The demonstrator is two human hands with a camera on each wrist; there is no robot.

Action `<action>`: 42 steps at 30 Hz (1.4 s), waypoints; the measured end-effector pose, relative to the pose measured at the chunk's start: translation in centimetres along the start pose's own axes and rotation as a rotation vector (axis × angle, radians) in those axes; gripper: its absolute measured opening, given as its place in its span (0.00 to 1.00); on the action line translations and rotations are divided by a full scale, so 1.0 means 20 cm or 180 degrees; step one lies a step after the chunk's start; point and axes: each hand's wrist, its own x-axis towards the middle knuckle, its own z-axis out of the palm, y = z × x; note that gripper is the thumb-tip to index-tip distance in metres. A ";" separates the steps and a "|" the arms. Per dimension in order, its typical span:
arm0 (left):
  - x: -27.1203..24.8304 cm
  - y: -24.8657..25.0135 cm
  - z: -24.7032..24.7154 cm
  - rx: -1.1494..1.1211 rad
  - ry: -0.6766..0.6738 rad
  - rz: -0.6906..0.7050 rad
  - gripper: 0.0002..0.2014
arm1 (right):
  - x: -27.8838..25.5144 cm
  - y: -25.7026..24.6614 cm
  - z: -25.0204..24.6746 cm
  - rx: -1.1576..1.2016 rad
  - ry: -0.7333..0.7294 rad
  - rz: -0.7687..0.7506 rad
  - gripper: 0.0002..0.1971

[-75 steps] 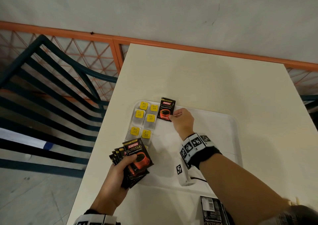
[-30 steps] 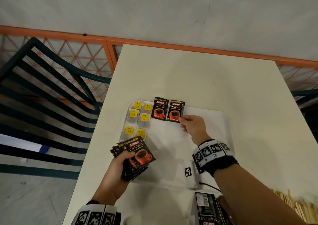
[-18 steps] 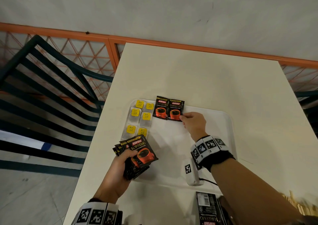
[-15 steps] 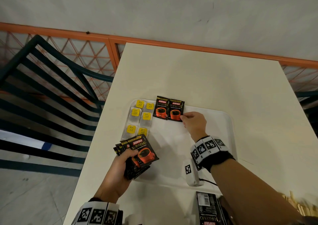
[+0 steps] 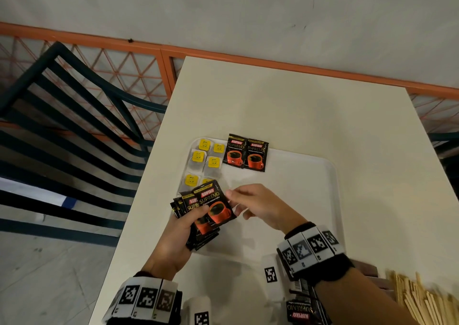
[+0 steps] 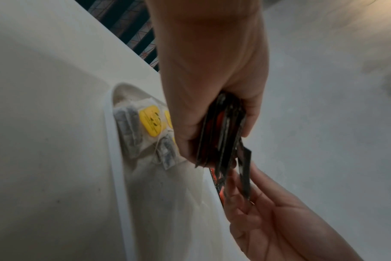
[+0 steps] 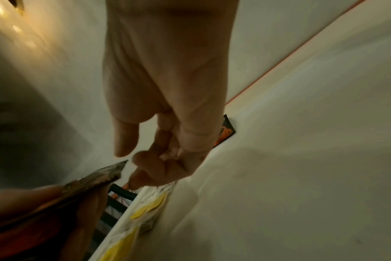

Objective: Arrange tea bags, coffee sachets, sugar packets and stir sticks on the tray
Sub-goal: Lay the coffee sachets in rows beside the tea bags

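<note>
Nearest, stir sticks [image 5: 422, 297] lie at the counter's [image 5: 310, 106] edge, untouched. The left hand [image 5: 178, 235] grips a fan of sachets [image 5: 211, 213] over the tray's [image 5: 332, 175] near-left corner. The right hand [image 5: 258, 205] — a second ago at the far row — has come back, fingers loosely spread, thumb at the top sachet's edge; no pinch yet. Beyond, tea bags [image 5: 203, 158] fill the left side, and two placed sachets [image 5: 246, 154] sit side by side — likely a third comes next.

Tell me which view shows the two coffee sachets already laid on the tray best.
Head view: both laid coffee sachets lie side by side, labels readable. The right wrist view shows only one corner; the left wrist view shows neither.
</note>
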 end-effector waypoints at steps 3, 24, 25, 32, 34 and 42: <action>-0.01 0.01 -0.01 -0.0011 -0.0013 0.0037 0.14 | -0.02 0.00 0.01 0.0218 -0.0201 -0.0026 0.07; -0.03 0.02 -0.04 -0.0832 -0.0467 -0.0235 0.17 | 0.31 -0.02 -0.09 0.0566 0.1753 0.0002 0.05; -0.03 0.02 -0.04 -0.0817 -0.0471 -0.0248 0.18 | 0.32 -0.02 -0.09 0.0503 0.1768 -0.0019 0.04; -0.02 0.02 -0.05 -0.0746 -0.0460 -0.0245 0.19 | 0.36 0.01 -0.07 0.0619 0.1927 -0.0056 0.04; -0.02 0.01 -0.04 -0.0681 -0.0435 -0.0221 0.19 | 0.37 0.01 -0.06 0.0750 0.1930 -0.0118 0.05; -0.01 0.01 -0.02 -0.0362 -0.0090 -0.0239 0.14 | 0.37 0.03 -0.07 0.0316 0.2072 -0.0239 0.06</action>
